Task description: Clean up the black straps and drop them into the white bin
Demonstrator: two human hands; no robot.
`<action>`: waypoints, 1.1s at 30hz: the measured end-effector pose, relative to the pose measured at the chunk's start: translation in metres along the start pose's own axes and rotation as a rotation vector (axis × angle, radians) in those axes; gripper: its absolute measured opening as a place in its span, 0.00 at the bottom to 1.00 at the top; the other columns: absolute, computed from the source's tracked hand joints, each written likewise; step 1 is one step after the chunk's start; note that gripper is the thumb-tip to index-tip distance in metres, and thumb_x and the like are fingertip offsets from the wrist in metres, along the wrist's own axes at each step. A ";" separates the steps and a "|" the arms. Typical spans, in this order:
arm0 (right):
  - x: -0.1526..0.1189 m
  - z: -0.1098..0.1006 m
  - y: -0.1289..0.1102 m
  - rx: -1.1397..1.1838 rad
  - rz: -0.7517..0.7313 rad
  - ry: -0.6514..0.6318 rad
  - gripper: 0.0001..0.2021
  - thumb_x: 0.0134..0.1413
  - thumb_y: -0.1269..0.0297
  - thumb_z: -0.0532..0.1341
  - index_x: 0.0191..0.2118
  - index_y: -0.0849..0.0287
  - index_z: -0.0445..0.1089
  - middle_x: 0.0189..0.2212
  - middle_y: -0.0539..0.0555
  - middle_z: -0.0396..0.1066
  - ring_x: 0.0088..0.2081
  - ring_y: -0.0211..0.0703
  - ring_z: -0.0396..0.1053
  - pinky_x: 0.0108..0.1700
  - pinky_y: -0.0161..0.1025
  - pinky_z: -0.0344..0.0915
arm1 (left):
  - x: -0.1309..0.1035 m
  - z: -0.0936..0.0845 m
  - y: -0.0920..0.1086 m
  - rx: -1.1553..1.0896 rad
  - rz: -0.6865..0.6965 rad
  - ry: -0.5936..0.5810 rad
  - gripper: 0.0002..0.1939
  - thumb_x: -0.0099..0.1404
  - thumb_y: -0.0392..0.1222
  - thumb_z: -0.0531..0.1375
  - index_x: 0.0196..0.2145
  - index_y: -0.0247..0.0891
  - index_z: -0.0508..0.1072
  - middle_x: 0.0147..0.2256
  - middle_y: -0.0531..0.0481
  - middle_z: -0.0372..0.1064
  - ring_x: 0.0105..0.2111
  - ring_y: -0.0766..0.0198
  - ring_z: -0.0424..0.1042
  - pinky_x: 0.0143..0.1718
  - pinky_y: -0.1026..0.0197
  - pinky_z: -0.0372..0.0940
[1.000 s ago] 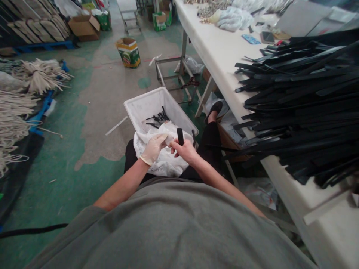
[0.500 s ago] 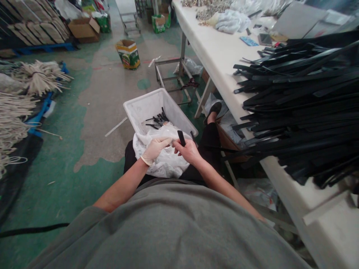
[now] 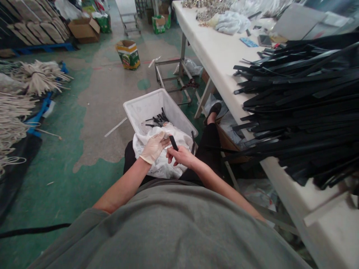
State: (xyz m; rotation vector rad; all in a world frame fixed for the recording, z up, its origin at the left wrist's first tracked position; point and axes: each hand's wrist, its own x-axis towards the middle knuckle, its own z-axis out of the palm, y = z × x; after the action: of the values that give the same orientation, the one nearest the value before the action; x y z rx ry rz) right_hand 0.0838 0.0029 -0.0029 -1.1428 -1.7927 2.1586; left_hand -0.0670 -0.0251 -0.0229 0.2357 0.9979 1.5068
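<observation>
My right hand point(image 3: 181, 156) is bare and closed around a short black strap point(image 3: 173, 143), whose end sticks up past the fingers. Beside it, my left hand point(image 3: 154, 147) wears a pale thin glove. Its fingers are stretched out towards the strap and the thumb stands apart; I see nothing held in them. Both hands are over a white plastic bag point(image 3: 165, 168) with print on it, spread across my lap and over the near rim of a white bin point(image 3: 143, 106). Several black strap pieces point(image 3: 159, 118) lie inside the bin.
On the right, a white table point(image 3: 207, 41) carries a big pile of black straps point(image 3: 303, 108), metal fittings point(image 3: 214, 13) and a white cloth point(image 3: 231, 22). A metal frame point(image 3: 172, 80) stands beyond the bin. Cord bundles point(image 3: 39, 76) lie left; a carton point(image 3: 128, 55) sits ahead.
My right hand has moved left and slightly down with the black strap, which now leans left. My left hand's fingers have spread from a pinch and turned upward.
</observation>
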 end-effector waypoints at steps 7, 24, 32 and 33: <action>0.008 -0.003 0.002 0.026 0.049 -0.111 0.17 0.63 0.55 0.57 0.28 0.61 0.70 0.19 0.50 0.71 0.21 0.32 0.66 0.20 0.26 0.66 | -0.010 0.002 -0.010 0.158 0.021 -0.129 0.20 0.49 0.52 0.73 0.29 0.33 0.75 0.26 0.46 0.75 0.26 0.59 0.75 0.30 0.59 0.70; -0.030 -0.019 -0.053 -0.295 -0.405 0.243 0.27 0.59 0.63 0.57 0.64 0.56 0.57 0.31 0.48 0.75 0.19 0.33 0.68 0.26 0.33 0.66 | -0.013 0.026 0.010 -0.017 0.073 -0.051 0.11 0.58 0.46 0.67 0.33 0.35 0.76 0.32 0.48 0.76 0.30 0.63 0.75 0.34 0.61 0.70; -0.052 -0.024 -0.061 -0.490 -0.475 0.336 0.25 0.60 0.67 0.56 0.63 0.53 0.60 0.29 0.47 0.75 0.17 0.33 0.63 0.28 0.34 0.65 | -0.022 0.032 0.024 -0.014 0.104 -0.072 0.10 0.60 0.46 0.67 0.34 0.35 0.77 0.35 0.47 0.77 0.37 0.60 0.76 0.42 0.60 0.70; -0.048 -0.023 -0.060 -0.495 -0.469 0.353 0.25 0.60 0.67 0.56 0.63 0.54 0.60 0.30 0.48 0.76 0.17 0.33 0.63 0.28 0.34 0.65 | -0.023 0.034 0.020 0.001 0.107 -0.111 0.11 0.58 0.46 0.68 0.34 0.35 0.77 0.34 0.47 0.77 0.34 0.61 0.76 0.39 0.60 0.70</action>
State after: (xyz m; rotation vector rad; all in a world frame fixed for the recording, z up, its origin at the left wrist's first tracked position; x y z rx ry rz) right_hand 0.1100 0.0136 0.0726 -0.9655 -2.1955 1.2118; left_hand -0.0537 -0.0275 0.0209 0.3747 0.9094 1.5719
